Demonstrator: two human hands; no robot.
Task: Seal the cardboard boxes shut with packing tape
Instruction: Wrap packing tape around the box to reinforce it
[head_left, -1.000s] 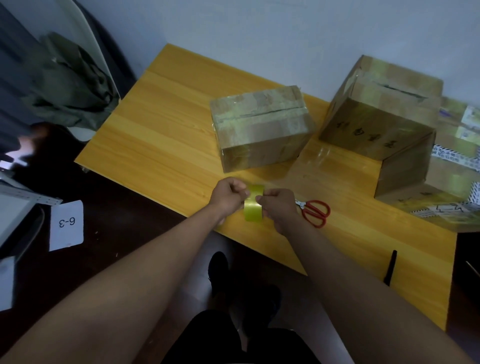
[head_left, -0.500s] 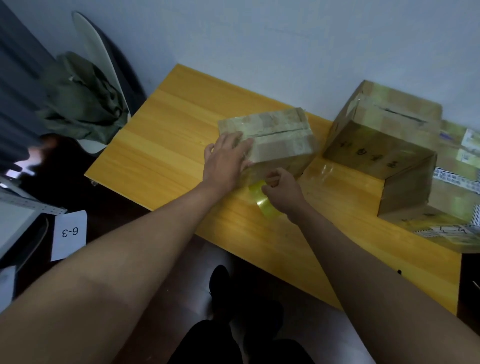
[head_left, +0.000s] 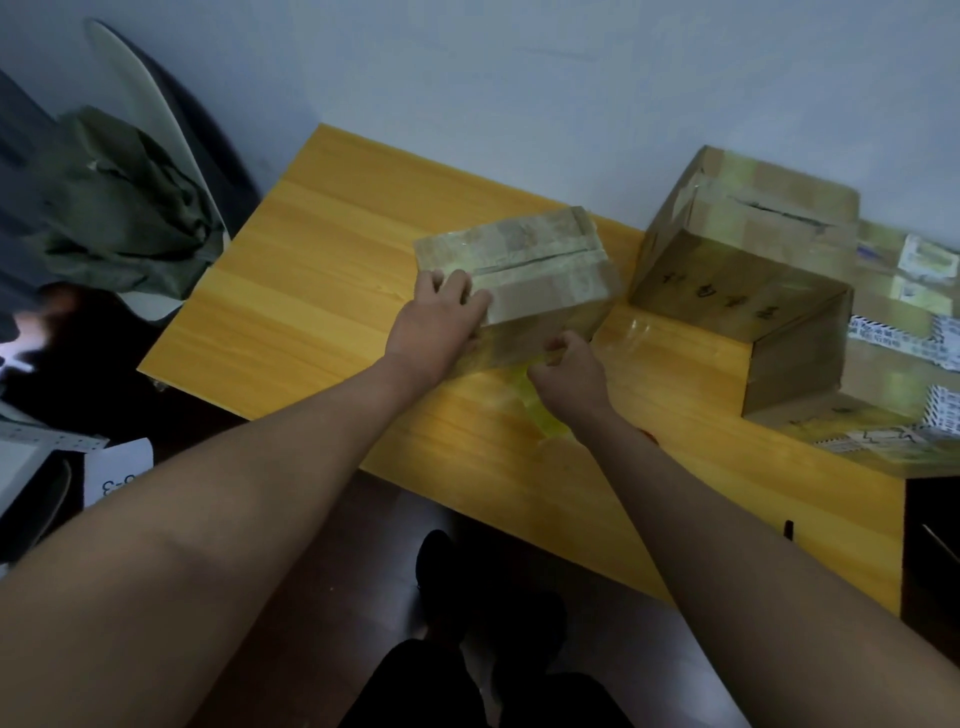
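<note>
left hand (head_left: 434, 327) flat on small box (head_left: 535, 270)

Small box (head_left: 540, 270): brown cardboard, glossy taped bands
Table (head_left: 322, 291): yellow wood grain, smooth
Green garment (head_left: 119, 208): matt, crumpled cloth

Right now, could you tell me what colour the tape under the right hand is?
Translucent yellow tape, seen best in the head view, beneath the right hand.

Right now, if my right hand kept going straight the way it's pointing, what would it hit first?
Most likely the near side of the small cardboard box. The right hand, holding the tape roll, points up the table toward it and looks almost touching already, though depth is hard to judge.
</note>
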